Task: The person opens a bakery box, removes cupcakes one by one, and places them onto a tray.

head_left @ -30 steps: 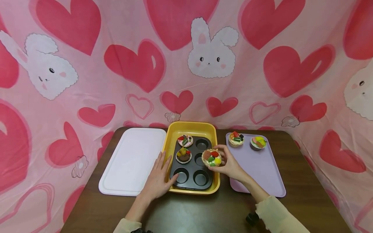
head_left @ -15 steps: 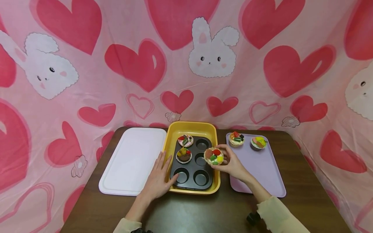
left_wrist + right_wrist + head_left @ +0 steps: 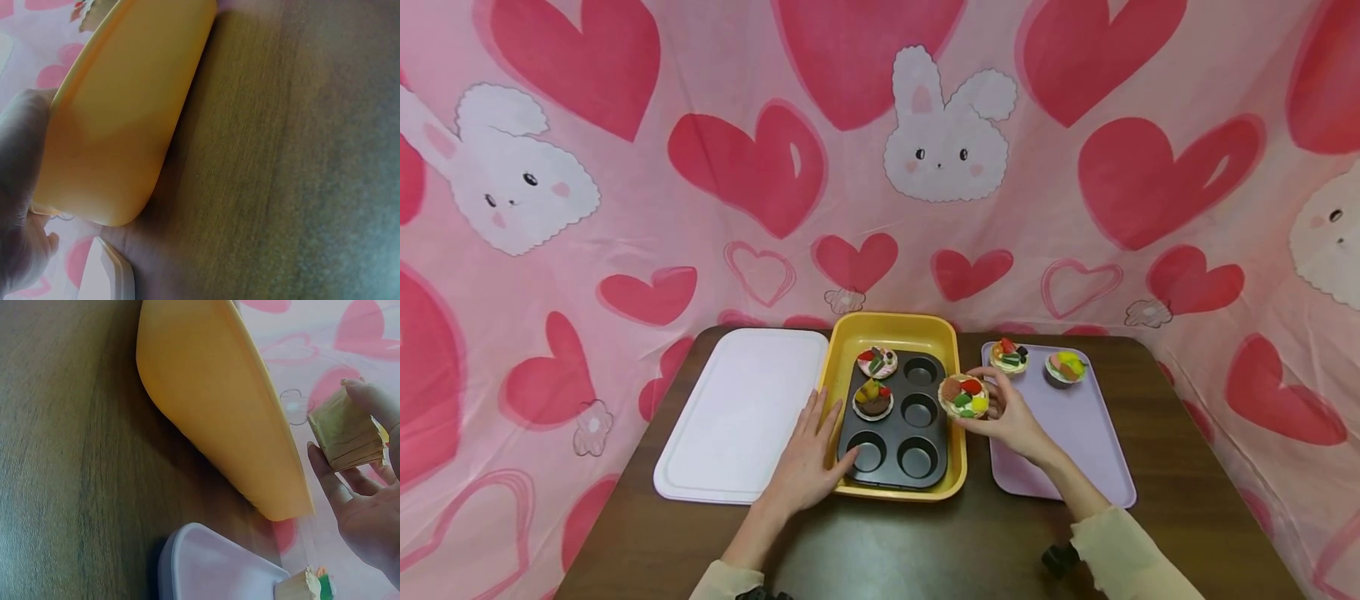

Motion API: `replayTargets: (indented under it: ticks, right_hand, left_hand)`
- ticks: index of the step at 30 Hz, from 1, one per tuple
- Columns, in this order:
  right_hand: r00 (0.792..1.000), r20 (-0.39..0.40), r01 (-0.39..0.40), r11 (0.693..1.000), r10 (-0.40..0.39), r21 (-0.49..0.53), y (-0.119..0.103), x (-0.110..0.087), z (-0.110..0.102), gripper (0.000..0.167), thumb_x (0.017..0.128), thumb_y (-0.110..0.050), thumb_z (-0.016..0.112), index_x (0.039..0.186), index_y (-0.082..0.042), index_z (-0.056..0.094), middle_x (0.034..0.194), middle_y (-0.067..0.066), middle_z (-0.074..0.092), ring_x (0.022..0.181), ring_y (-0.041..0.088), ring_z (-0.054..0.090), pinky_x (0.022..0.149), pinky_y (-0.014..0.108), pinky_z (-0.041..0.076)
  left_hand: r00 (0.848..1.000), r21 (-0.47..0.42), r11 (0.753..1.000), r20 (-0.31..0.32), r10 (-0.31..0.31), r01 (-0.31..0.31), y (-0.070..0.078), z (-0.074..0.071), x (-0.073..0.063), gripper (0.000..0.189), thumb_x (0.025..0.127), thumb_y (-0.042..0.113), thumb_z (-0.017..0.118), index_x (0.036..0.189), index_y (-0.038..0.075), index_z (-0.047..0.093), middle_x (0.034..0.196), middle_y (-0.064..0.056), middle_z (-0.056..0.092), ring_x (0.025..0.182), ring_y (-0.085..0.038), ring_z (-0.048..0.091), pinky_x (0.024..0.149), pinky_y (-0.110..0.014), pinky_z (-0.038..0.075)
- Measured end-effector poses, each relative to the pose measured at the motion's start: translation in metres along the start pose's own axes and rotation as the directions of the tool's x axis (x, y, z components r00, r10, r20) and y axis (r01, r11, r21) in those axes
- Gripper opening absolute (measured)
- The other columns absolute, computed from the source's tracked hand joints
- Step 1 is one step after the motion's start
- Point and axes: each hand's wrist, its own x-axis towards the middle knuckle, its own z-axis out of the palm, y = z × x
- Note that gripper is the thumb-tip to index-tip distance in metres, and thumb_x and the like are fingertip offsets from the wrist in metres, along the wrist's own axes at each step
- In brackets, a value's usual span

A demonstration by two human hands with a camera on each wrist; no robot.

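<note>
My right hand (image 3: 1015, 423) pinches a cupcake (image 3: 964, 397) with red, green and yellow toppings, above the right rim of the yellow tray (image 3: 901, 493). In the right wrist view, the cupcake's pale pleated wrapper (image 3: 347, 432) sits between thumb and fingers. My left hand (image 3: 805, 462) rests with straight, spread fingers along the yellow tray's left rim, its thumb reaching over the black muffin tin (image 3: 891, 465). Inside the tin's left column are a pink-topped cupcake (image 3: 877, 362) and a chocolate cupcake (image 3: 873, 400); the other cups hold nothing.
To the left lies a white tray (image 3: 741, 417). The lilac tray (image 3: 1063, 450) on the right bears a fruit-topped cupcake (image 3: 1008, 357) and a dark-wrapped one (image 3: 1063, 368). All stand on a brown wooden table (image 3: 917, 550), before a heart-printed pink cloth (image 3: 850, 208).
My right hand has moved right with the cupcake, from over the muffin tin's right column to the yellow tray's right rim. The left hand stays put.
</note>
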Motion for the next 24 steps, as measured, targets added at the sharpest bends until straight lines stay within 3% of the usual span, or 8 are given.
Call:
replayTargets:
  ticks: [18, 21, 24]
  right_hand:
    - [0.995, -0.096, -0.01, 0.999, 0.005, -0.053, 0.009, -0.011, -0.02, 0.084, 0.089, 0.003, 0.087, 0.157, 0.002, 0.036, 0.152, 0.037, 0.056, 0.114, -0.007, 0.068, 0.098, 0.011, 0.058]
    - [0.995, -0.103, -0.01, 0.999, 0.004, -0.052, 0.011, -0.014, -0.022, 0.084, 0.089, 0.003, 0.087, 0.156, 0.004, 0.036, 0.148, 0.03, 0.061, 0.114, -0.006, 0.069, 0.098, 0.012, 0.058]
    - [0.993, -0.116, -0.004, 0.999, 0.0, -0.037, 0.015, -0.017, -0.025, 0.084, 0.088, 0.005, 0.087, 0.155, 0.006, 0.035, 0.138, 0.01, 0.068, 0.112, -0.004, 0.07, 0.096, 0.013, 0.059]
  left_hand:
    - [1.0, 0.0, 1.0, 0.009, -0.008, 0.008, 0.001, -0.001, 0.0, 0.088, 0.101, 0.05, 0.071, 0.172, 0.011, 0.036, 0.188, -0.012, 0.01, 0.174, -0.04, 0.011, 0.133, -0.068, 0.031]
    - [1.0, 0.0, 1.0, 0.009, -0.011, 0.011, 0.001, -0.001, -0.001, 0.089, 0.101, 0.05, 0.071, 0.173, 0.011, 0.035, 0.188, -0.012, 0.009, 0.174, -0.039, 0.011, 0.133, -0.068, 0.031]
    - [1.0, -0.005, 1.0, 0.004, -0.008, 0.008, 0.002, 0.0, -0.002, 0.089, 0.101, 0.05, 0.071, 0.172, 0.011, 0.036, 0.188, -0.012, 0.01, 0.174, -0.04, 0.011, 0.133, -0.068, 0.031]
